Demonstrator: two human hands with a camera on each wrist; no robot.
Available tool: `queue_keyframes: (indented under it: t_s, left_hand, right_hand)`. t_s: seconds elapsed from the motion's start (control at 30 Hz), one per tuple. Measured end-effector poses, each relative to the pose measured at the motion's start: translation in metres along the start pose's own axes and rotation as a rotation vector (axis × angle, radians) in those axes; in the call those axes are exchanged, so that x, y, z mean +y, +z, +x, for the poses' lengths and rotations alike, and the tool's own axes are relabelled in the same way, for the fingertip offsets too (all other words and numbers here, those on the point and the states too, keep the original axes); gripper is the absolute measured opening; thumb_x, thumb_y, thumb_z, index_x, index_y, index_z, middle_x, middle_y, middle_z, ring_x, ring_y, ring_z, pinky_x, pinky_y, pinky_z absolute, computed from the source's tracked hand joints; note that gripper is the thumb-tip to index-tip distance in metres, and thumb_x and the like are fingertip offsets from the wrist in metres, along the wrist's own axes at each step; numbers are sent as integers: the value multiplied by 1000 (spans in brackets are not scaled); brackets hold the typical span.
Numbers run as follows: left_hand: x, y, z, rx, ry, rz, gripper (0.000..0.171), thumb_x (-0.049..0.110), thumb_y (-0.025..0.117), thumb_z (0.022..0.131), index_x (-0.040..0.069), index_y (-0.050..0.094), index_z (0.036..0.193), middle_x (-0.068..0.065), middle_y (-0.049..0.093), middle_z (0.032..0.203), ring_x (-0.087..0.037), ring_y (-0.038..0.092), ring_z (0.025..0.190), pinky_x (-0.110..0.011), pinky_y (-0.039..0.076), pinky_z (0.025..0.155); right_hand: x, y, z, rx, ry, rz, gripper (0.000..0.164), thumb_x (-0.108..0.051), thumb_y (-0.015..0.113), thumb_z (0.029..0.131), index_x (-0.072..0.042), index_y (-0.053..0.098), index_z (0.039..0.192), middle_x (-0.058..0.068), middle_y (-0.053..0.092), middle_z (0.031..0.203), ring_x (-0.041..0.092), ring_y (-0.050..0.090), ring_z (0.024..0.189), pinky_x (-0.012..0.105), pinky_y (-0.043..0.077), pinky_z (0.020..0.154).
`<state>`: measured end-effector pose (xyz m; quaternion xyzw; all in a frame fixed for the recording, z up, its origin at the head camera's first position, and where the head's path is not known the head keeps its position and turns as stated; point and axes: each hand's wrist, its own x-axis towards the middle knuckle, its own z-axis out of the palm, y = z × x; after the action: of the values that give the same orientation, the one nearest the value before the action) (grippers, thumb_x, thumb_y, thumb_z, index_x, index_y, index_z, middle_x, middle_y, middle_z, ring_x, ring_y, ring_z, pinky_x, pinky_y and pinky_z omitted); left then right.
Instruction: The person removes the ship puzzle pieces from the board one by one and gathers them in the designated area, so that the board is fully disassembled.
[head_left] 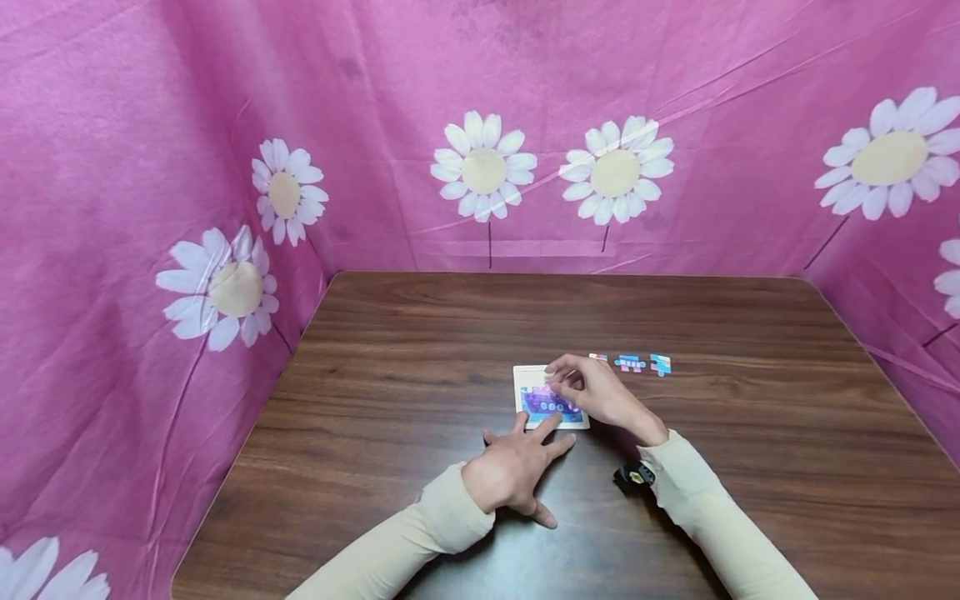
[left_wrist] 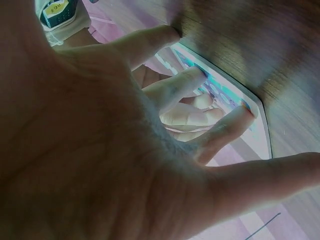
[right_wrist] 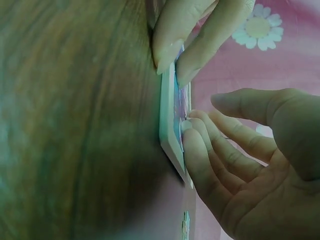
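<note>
A small white-framed jigsaw puzzle board (head_left: 530,368) with a blue and purple picture lies flat on the table. My left hand (head_left: 515,468) is spread wide, palm down, with some fingertips on the board's near edge. Over the board's right side is my right hand (head_left: 600,393), its fingers bent softly. In the right wrist view those fingers (right_wrist: 200,160) touch the picture, while the thumb stands apart from them; nothing shows between. Past the right hand lie loose puzzle pieces: a partly covered one (head_left: 597,357), a blue and pink one (head_left: 630,364) and a blue one (head_left: 660,364).
The brown wooden table (head_left: 420,325) has a pink curtain (head_left: 375,150) with daisies behind it and at its sides. A black device (head_left: 634,477) is strapped at the right wrist.
</note>
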<state>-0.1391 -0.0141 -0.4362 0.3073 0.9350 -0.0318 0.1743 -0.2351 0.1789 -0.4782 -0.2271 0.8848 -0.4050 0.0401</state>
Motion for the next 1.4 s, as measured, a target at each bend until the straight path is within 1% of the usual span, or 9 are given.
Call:
queue_keyframes:
  t_s: [0.27, 0.37, 0.53, 0.73, 1.13, 1.27, 1.4]
  left_hand:
    - [-1, -1, 1, -6, 5, 7, 114, 72, 88, 64, 44, 34, 161, 12, 21, 174, -32, 33, 153, -69, 56, 92]
    - [-1, 0, 0, 0, 8, 21, 114, 72, 88, 64, 44, 35, 161, 12, 23, 173, -32, 34, 153, -68, 57, 91]
    - [-1, 0, 0, 0, 13, 39, 114, 73, 87, 64, 43, 34, 161, 11, 24, 173, -33, 35, 152, -67, 58, 90]
    - [-1, 0, 0, -9, 14, 40, 115, 73, 87, 65, 43, 33, 162, 11, 21, 174, -35, 33, 153, -68, 57, 91]
    - [0, 0, 2, -24, 8, 30, 115, 73, 86, 66, 44, 32, 162, 12, 20, 174, -36, 32, 155, -70, 56, 92]
    - [-1, 0, 2, -34, 5, 35, 115, 74, 86, 66, 45, 31, 162, 12, 20, 174, -36, 32, 155, -70, 55, 93]
    - [-2, -1, 3, -28, 4, 37, 115, 74, 86, 65, 45, 32, 162, 12, 21, 174, -34, 33, 154, -71, 55, 93]
  right_hand:
    - [-2, 1, 0, -64, -21, 6, 23, 2, 67, 95, -2, 72, 117, 10, 77, 104, 16, 70, 91, 27, 58, 81]
    - [-3, 3, -1, -82, -44, -23, 26, 4, 67, 93, -2, 73, 118, 10, 74, 106, 15, 67, 90, 29, 57, 79]
    - [-5, 6, -3, -102, -82, -98, 33, 4, 68, 91, -5, 74, 122, 10, 69, 110, 19, 65, 93, 30, 53, 76]
    - [-7, 6, -3, -108, -77, -117, 37, 4, 67, 89, -7, 73, 124, 9, 67, 112, 21, 65, 96, 32, 53, 77]
    - [-6, 7, -4, -106, -61, -139, 36, 1, 69, 88, -9, 73, 122, 9, 66, 113, 23, 65, 98, 35, 50, 81]
    - [-7, 7, -4, -102, -76, -145, 36, 1, 69, 87, -9, 72, 122, 9, 66, 112, 24, 66, 98, 35, 50, 81]
    - [-8, 7, -4, -90, -95, -138, 36, 3, 69, 86, -7, 72, 121, 11, 66, 111, 26, 67, 98, 37, 53, 80]
